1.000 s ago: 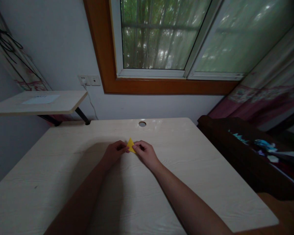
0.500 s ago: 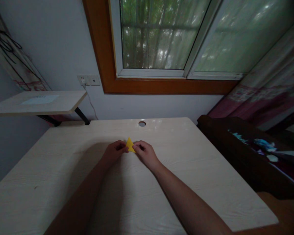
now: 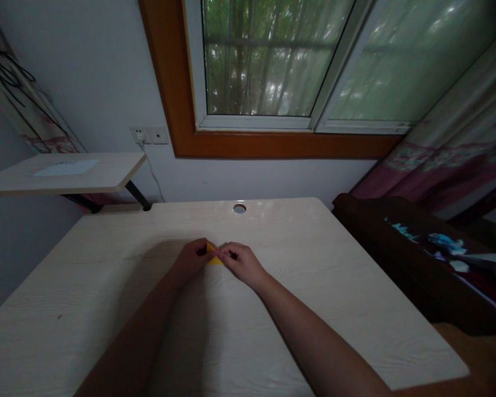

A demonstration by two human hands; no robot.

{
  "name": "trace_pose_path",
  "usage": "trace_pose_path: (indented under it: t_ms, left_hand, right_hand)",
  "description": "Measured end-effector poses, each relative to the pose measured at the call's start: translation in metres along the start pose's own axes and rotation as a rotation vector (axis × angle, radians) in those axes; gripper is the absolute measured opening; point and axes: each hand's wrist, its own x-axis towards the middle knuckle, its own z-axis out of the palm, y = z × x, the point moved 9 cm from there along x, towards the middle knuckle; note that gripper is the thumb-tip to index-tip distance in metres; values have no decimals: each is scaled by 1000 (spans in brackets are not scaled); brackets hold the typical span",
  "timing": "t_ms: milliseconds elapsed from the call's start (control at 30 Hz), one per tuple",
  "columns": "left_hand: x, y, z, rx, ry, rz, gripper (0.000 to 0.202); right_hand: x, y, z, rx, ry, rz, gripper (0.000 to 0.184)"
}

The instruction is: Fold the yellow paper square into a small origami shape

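Note:
A small folded piece of yellow paper [image 3: 213, 255] lies on the pale wooden table [image 3: 107, 309], near its middle. My left hand [image 3: 192, 258] and my right hand [image 3: 242, 262] meet over it, fingers curled and pinched on the paper from either side. Most of the paper is hidden under my fingertips; only a small yellow wedge shows between the hands. Both forearms reach in from the bottom of the view.
A round cable hole [image 3: 240, 208] sits at the table's far edge. A side shelf [image 3: 66, 173] with a white sheet stands at the left, under a wall socket [image 3: 149, 134]. Dark wooden furniture [image 3: 417, 259] borders the table on the right. A window is above.
The yellow paper's upright point has gone down flat; my hands have closed together over it, the right hand shifting slightly left and covering more of the paper.

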Motion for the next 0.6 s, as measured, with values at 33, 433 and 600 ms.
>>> trace_pose_path:
  t_ms: [33, 433, 600]
  left_hand:
    - [0, 0, 0, 5, 0, 0, 25]
    - [-1, -5, -4, 53, 30, -22, 27]
    - [-2, -8, -13, -29, 123, -79, 26]
  right_hand:
    - [0, 1, 0, 4, -2, 4, 17]
    - [1, 2, 1, 20, -8, 16, 14]
    - [1, 5, 0, 32, 3, 36, 14]
